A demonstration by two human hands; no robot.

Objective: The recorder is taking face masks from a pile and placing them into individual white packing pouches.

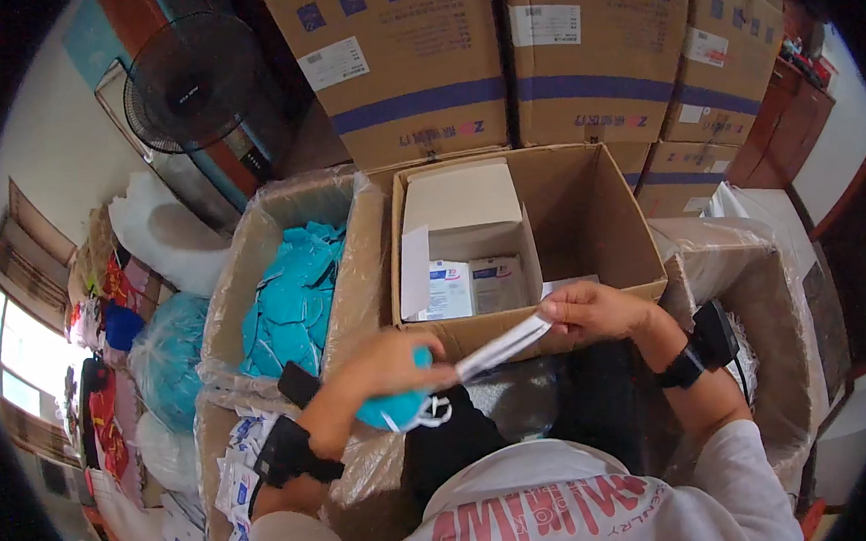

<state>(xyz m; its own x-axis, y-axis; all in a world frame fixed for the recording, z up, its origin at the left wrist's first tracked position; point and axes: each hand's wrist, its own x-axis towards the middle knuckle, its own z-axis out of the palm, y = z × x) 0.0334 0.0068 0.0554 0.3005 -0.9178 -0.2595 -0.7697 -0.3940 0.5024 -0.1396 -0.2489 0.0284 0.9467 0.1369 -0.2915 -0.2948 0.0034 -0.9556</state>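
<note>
My left hand (394,360), blurred a little, is closed on a teal face mask (392,412) with white straps (434,412) hanging from it. Its fingertips meet one end of a narrow white packet (504,348), seen nearly edge-on. At the packet's other end, my right hand (594,312) pinches it between thumb and fingers. Just beyond the hands stands a large open carton (597,201). Inside it, an open white box (463,194) holds several flat printed packets (474,286).
Several teal masks (291,299) fill a plastic-lined carton on the left. Below it, another carton holds loose white packets (238,481). A lined carton (729,252) stands at right. Sealed cartons (410,64) are stacked behind; a black fan (189,87) is far left.
</note>
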